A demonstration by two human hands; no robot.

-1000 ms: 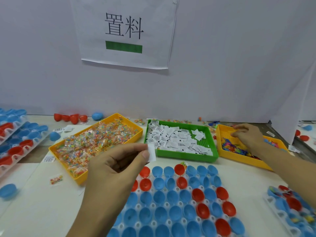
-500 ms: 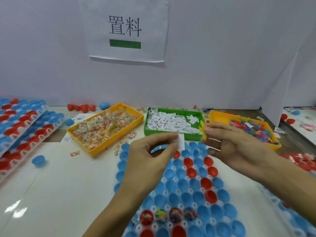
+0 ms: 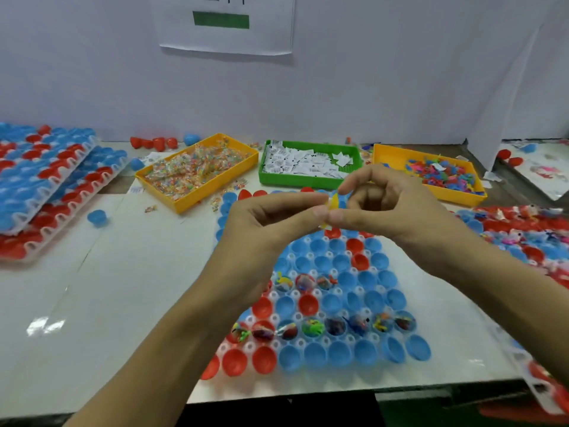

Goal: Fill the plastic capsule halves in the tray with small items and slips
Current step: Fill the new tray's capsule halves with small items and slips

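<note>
The clear plastic tray of blue and red capsule halves [image 3: 323, 303] lies flat on the white table [image 3: 107, 303], its near row close to the table's front edge, with bare tabletop to its left. Beyond its far edge stand three bins in a row: a yellow bin of clear candy packets [image 3: 197, 171], a green bin of white paper slips [image 3: 308, 164] and a yellow bin of small coloured toys [image 3: 437, 174]. Stacked trays of capsule halves [image 3: 46, 186] crowd the left edge, and another filled tray [image 3: 529, 229] sits at the right. Both hands meet above the far part of the middle tray: the left hand [image 3: 261, 223] and the right hand [image 3: 385, 208] each pinch a small yellow piece [image 3: 334, 204] between thumb and forefinger, fingertips touching, the other right fingers loosely curled. Directly below them the cups are unfilled; some nearer cups hold small coloured items. Half a second ago the left hand held a white slip apart from the right hand; now the hands are joined, the slip is not discernible, and the view has tipped down, showing more of the tray's near rows.
</note>
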